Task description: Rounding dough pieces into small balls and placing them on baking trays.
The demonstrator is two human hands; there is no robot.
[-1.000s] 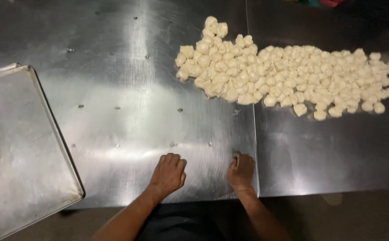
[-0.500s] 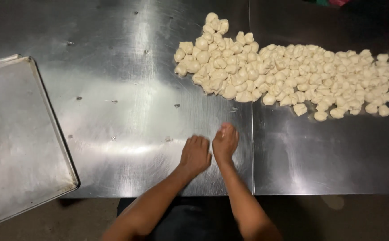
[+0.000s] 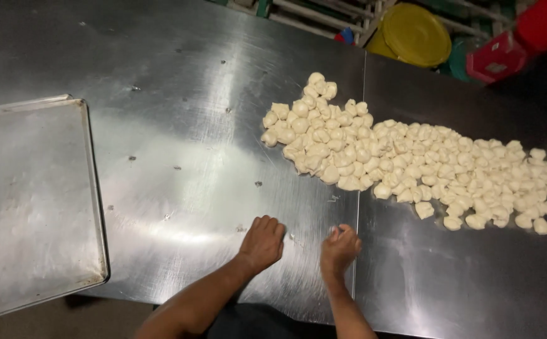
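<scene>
On the steel table point(image 3: 179, 81), near its front edge: left hand point(image 3: 262, 243) palm down, fingers curled loosely, pressing on the surface. Can't tell if anything is under it. Right hand point(image 3: 339, 248) just beside it, right at the table seam point(image 3: 359, 207), fingers bunched, also down on the surface. Whether it grips a piece is hidden; can't tell. Hands apart, not touching each other.

Dough pile point(image 3: 411, 163): many small pale lumps, spread in a long band behind and to the right of the hands, crossing the seam, most of it right of the seam. Nearest lumps are near the right hand but clear of it.

Tray point(image 3: 35, 201): flat metal sheet, well left of the hands, overhanging the table's front edge.

Behind the table's far edge: yellow lid point(image 3: 415, 34) and red crate point(image 3: 505, 56).

Few small dough specks on the table between tray and hands.
</scene>
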